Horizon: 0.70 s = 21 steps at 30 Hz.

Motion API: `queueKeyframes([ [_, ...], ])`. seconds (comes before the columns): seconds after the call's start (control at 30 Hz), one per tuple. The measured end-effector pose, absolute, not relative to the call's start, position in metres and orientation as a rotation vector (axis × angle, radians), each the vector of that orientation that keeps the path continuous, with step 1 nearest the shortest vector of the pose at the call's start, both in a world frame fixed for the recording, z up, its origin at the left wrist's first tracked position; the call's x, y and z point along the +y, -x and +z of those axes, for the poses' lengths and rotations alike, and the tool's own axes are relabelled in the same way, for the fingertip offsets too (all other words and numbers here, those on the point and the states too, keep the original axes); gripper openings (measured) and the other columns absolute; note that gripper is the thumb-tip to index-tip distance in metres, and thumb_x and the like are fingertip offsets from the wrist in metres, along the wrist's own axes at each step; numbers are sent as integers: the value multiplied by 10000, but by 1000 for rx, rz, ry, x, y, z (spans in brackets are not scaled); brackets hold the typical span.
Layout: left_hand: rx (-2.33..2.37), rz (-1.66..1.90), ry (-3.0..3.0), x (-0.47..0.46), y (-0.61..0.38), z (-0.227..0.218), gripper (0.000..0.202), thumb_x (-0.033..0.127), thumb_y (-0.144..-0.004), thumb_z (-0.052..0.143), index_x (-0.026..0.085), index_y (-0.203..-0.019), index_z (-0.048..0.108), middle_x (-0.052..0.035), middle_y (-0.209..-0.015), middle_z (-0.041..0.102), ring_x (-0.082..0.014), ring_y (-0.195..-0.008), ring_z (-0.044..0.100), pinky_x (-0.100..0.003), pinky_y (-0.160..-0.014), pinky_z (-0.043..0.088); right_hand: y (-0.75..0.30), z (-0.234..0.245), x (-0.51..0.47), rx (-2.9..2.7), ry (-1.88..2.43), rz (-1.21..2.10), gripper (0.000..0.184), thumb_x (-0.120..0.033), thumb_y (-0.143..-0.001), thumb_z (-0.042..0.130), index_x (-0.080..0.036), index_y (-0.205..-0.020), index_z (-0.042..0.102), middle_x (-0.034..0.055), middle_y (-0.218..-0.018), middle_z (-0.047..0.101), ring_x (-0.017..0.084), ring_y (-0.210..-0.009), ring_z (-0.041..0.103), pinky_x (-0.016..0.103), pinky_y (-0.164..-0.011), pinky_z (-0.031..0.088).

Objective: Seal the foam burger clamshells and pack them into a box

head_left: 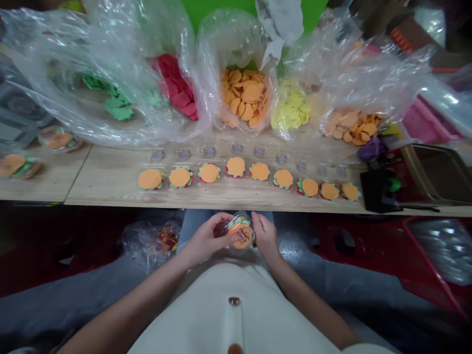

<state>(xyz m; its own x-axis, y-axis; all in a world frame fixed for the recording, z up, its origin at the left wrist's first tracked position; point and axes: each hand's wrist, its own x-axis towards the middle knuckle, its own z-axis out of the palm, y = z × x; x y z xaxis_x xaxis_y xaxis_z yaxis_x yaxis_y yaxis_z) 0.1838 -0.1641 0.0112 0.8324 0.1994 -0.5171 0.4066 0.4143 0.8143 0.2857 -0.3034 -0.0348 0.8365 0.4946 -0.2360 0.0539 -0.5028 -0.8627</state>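
Clear plastic bags of foam pcs on wood table.

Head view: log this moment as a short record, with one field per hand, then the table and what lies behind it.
Left hand: holds burger-shaped craft piece
Right hand: touches its other side
Table: wooden table with burger-shaped pieces in a row
Behind: clear plastic bags of orange discs, red pieces, green pieces, yellow pieces

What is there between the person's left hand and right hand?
In the head view, a small orange burger-shaped piece in a clear case lies between the left hand and right hand.
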Motion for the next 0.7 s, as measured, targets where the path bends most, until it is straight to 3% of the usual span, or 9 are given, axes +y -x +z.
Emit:
queueKeyframes([
  [0.17, 577, -203, -1064, -164, -192, 30, 534, 295, -671, 695, 233, -1155, 475, -52, -1073, 577, -168, -891, 558, -249, -683, 464, -317, -27, -288, -641, 2062, 502, 429, -473, -858, 354, -190, -548, 444, -34, -490, 443, 95, -487, 403, 225, -493, 285],
  [0.3, 561, -195, -1072, -164, -205, 33, 510, 304, -683, 683, 224, -1154, 505, -48, -1090, 579, -185, -965, 547, -268, -771, 461, -335, -12, -271, -844, 2069, 478, 404, -453, -857, 384, -199, -547, 440, -33, -504, 444, 100, -500, 396, 234, -516, 291],
  [0.53, 703, 261, -1233, -177, -229, 20, 472, 307, -683, 673, 202, -1098, 474, -47, -1105, 557, -182, -1006, 528, -284, -865, 433, -307, -18, -263, -241, 1948, 356, 408, -485, -879, 281, -198, -673, 486, -16, -559, 500, 120, -515, 440, 231, -495, 343],
  [0.7, 670, 317, -1275, -185, -226, 25, 481, 306, -680, 678, 206, -1107, 482, -48, -1134, 559, -183, -1035, 521, -277, -903, 405, -308, -25, -274, -303, 1919, 337, 398, -486, -860, 342, -192, -620, 459, -29, -538, 462, 105, -516, 397, 222, -501, 332],
])
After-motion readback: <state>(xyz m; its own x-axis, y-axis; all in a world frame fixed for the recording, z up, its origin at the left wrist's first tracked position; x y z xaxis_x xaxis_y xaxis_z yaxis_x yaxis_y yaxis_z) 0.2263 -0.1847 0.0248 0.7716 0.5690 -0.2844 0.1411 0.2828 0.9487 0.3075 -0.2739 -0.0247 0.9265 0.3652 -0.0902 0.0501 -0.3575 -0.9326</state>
